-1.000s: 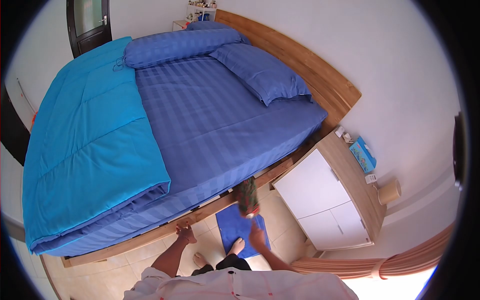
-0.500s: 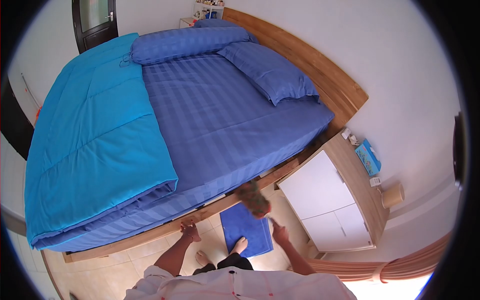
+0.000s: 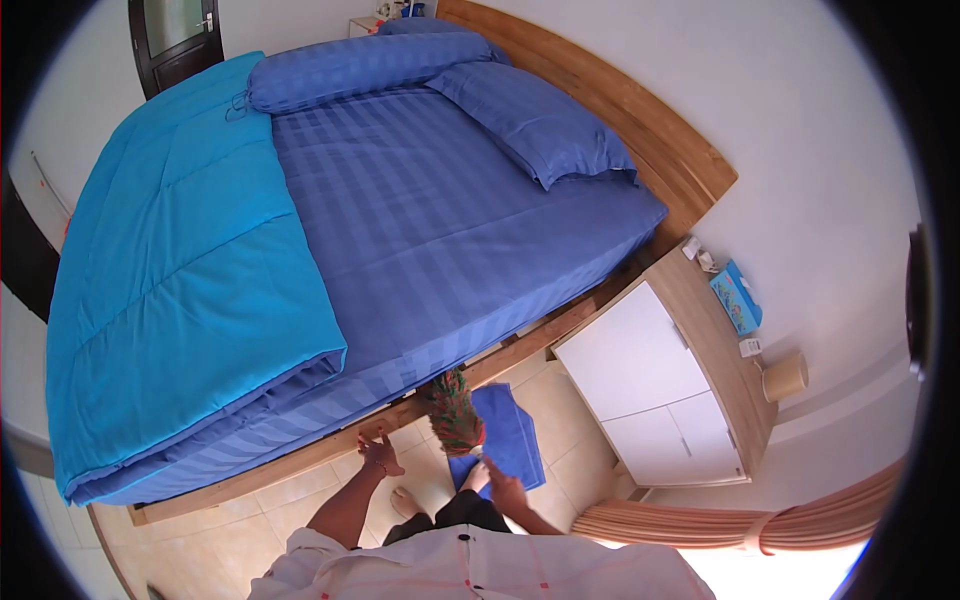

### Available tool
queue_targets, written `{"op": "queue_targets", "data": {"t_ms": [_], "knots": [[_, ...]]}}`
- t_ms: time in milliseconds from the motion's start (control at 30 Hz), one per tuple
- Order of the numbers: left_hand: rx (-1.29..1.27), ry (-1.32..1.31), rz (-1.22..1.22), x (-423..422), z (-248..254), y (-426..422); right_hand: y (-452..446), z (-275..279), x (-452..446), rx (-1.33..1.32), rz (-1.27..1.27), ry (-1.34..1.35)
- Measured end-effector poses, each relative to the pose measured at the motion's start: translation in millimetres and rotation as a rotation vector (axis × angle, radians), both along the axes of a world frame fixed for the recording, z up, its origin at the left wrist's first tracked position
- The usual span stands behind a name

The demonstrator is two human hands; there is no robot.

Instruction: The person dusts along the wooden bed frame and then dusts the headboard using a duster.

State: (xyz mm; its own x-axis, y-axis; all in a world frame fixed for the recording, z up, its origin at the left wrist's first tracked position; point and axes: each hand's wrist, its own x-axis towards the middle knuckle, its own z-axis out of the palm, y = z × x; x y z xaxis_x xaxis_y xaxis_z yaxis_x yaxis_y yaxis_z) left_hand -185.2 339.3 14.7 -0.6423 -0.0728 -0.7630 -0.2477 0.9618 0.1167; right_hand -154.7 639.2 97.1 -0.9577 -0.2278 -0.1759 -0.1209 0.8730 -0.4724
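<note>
A feather duster (image 3: 455, 415) with dark green and red plumes is gripped by its handle in my right hand (image 3: 507, 490). Its far tip rests against or just over the side rail of the wooden bed frame (image 3: 500, 362), below the blue striped mattress (image 3: 450, 350). To the left, my left hand (image 3: 380, 454) is open, fingers spread at the lower edge of the rail; whether it presses on the wood I cannot tell. Under the duster a blue floor mat (image 3: 515, 430) lies partly hidden.
A turquoise comforter (image 3: 190, 250) covers the bed's left side; a bolster (image 3: 370, 70) and a pillow (image 3: 540, 120) lie near the headboard (image 3: 600, 90). At right stands a white-fronted cabinet (image 3: 650, 390) with a blue tissue box (image 3: 736, 298) on top, beside a gathered curtain (image 3: 840, 520).
My right hand has swept the duster left along the bed rail. My left hand stays by the rail, slightly lower in view. The mat's right edge looks folded or shifted.
</note>
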Motion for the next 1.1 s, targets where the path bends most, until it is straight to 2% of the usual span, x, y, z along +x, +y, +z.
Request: {"op": "queue_targets", "data": {"t_ms": [33, 100, 167, 267, 367, 500, 533, 633, 667, 800, 900, 1067, 1100], "knots": [[-0.003, -0.001, -0.004, 0, -2, -1, 17, 3, -8, 0.046, 0.029, -0.042], [0.009, -0.021, -0.014, -2, -5, -2, 41, 23, -31, -0.057, -0.01, 0.034], [0.003, -0.021, -0.012, -2, 4, 1, 57, 34, -52, -0.008, -0.057, 0.126], [-0.019, -0.014, -0.016, -2, 5, -1, 68, 32, -75, 0.02, -0.212, 0.062], [-0.026, -0.014, -0.022, 0, -1, 0, 46, 29, -74, 0.128, -0.249, 0.021], [-0.017, -0.024, 0.005, -1, 1, 0, 9, 18, -30, -0.079, -0.144, -0.007], [-0.017, -0.021, 0.009, 0, 1, 1, -3, 39, -21, -0.058, -0.134, -0.089], [-0.027, -0.019, 0.014, 1, 6, 1, 9, 11, -9, -0.095, -0.065, -0.052], [-0.01, -0.013, 0.033, 2, 9, 0, 21, 6, -17, -0.097, -0.06, -0.048], [0.015, -0.056, 0.035, -4, 6, -3, 87, 6, -67, 0.231, -0.046, 0.034], [0.043, -0.077, 0.014, -1, -8, 1, 124, 16, -112, 0.187, -0.149, 0.133], [0.047, -0.194, -0.013, -8, -3, -11, 130, 24, -153, 0.191, -0.287, 0.005], [0.065, -0.234, -0.028, -15, -4, -15, 132, -4, -149, 0.199, -0.269, 0.028]]}}
